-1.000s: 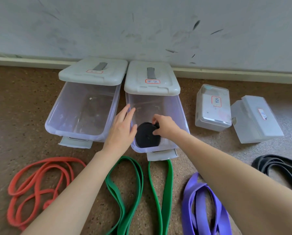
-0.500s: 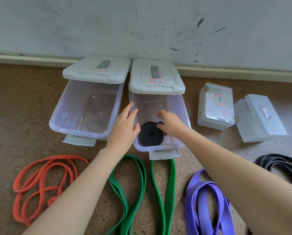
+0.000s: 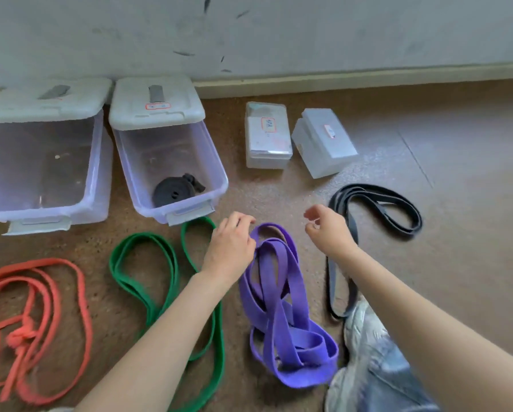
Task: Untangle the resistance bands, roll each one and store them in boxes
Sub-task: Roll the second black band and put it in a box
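Note:
A rolled black band (image 3: 175, 191) lies in the front of the open clear box (image 3: 218, 185). Beside it on the left stands a second open clear box (image 3: 102, 162) with no band in it. On the floor lie a tangled purple band (image 3: 279, 292), a green band (image 3: 148, 281), a knotted red band (image 3: 41, 292) and a loose black band (image 3: 383, 203). My left hand (image 3: 230, 248) rests with curled fingers against the upper left of the purple band; whether it grips it is hidden. My right hand (image 3: 326, 230) hovers above the floor, right of the purple band, loosely curled and holding nothing.
Two small closed plastic boxes (image 3: 267, 138) (image 3: 323, 144) sit near the wall's skirting board. Both big boxes have their white lids (image 3: 157, 99) propped at the back. My shoe and jeans leg (image 3: 368, 367) are at the lower right, touching the purple band.
Both hands left the middle box and came back toward me, to the purple band. The rolled black band stays in the box. The view swung right and down.

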`<state>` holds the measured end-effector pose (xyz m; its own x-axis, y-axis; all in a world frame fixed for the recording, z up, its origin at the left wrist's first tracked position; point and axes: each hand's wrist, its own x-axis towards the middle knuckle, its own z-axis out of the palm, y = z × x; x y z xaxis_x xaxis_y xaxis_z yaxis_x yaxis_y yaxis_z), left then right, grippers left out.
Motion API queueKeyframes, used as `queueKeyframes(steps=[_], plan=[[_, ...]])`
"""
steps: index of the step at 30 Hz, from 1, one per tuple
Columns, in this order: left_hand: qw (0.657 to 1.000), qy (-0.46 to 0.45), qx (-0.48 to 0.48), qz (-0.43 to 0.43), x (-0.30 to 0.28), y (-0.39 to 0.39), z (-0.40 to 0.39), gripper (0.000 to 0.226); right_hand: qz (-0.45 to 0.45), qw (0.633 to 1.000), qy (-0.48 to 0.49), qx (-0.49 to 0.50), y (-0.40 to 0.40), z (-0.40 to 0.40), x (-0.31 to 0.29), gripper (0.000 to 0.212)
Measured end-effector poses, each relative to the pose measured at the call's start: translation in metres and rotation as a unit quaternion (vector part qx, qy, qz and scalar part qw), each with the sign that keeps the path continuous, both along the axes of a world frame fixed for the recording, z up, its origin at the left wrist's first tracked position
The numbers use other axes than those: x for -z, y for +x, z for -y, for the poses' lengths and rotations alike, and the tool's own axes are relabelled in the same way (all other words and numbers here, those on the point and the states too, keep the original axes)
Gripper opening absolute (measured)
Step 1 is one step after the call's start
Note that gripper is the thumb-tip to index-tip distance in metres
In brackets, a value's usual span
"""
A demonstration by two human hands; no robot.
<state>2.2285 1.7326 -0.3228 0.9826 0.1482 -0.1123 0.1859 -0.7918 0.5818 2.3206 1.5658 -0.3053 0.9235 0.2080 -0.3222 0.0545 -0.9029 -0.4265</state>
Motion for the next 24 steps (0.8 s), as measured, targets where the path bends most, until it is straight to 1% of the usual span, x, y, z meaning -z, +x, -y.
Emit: queueKeyframes(steps=[2,4,6,8,9,11,12,13,15,17,18,19,20,21,22,24], plan=[[1.000,-0.004,0.021,-0.023,0.003,0.002,0.022,0.037,-0.033,0.997,-0.060,0.046,-0.005,0.039,0.017,0.028],[0.999,-0.022,0.024,-0.043,0.004,0.004,0.039,0.036,-0.092,0.987,-0.109,0.072,-0.014,0.066,0.033,0.035],[0.997,-0.028,0.033,-0.056,0.006,0.005,0.052,0.035,-0.177,0.973,-0.118,0.090,-0.024,0.079,0.048,0.049],[0.997,-0.021,0.049,-0.064,0.008,0.003,0.060,0.035,-0.241,0.957,-0.143,0.069,-0.038,0.080,0.064,0.062],[0.996,-0.018,0.055,-0.067,0.008,0.001,0.062,0.034,-0.240,0.956,-0.160,0.052,-0.047,0.079,0.072,0.060],[0.995,-0.017,0.061,-0.075,0.008,-0.004,0.065,0.033,-0.180,0.968,-0.171,0.024,-0.064,0.078,0.080,0.037],[0.995,-0.020,0.061,-0.078,0.007,-0.007,0.065,0.033,-0.154,0.974,-0.163,0.018,-0.069,0.078,0.079,0.029],[0.995,-0.024,0.061,-0.077,0.005,-0.011,0.065,0.033,-0.140,0.978,-0.152,0.013,-0.070,0.079,0.076,0.027],[0.994,-0.033,0.071,-0.073,-0.001,-0.017,0.065,0.035,-0.144,0.984,-0.102,0.028,-0.061,0.079,0.058,0.025],[0.992,-0.037,0.093,-0.072,-0.012,-0.019,0.065,0.046,-0.173,0.981,0.006,0.091,-0.040,0.072,0.025,0.019],[0.991,-0.046,0.101,-0.074,-0.020,-0.019,0.066,0.055,-0.202,0.969,0.080,0.122,-0.029,0.067,0.002,0.016],[0.990,-0.069,0.103,-0.073,-0.031,-0.018,0.066,0.067,-0.234,0.951,0.150,0.139,-0.019,0.061,-0.024,0.018],[0.988,-0.103,0.097,-0.066,-0.044,-0.016,0.068,0.077,-0.252,0.936,0.205,0.136,-0.011,0.056,-0.051,0.022],[0.985,-0.144,0.086,-0.048,-0.060,-0.015,0.070,0.085,-0.251,0.932,0.233,0.116,-0.005,0.050,-0.078,0.022],[0.979,-0.187,0.077,-0.019,-0.077,-0.014,0.072,0.086,-0.236,0.938,0.237,0.088,-0.003,0.045,-0.105,0.018],[0.963,-0.255,0.062,0.066,-0.109,-0.014,0.076,0.072,-0.194,0.957,0.215,0.032,-0.005,0.035,-0.155,0.008]])
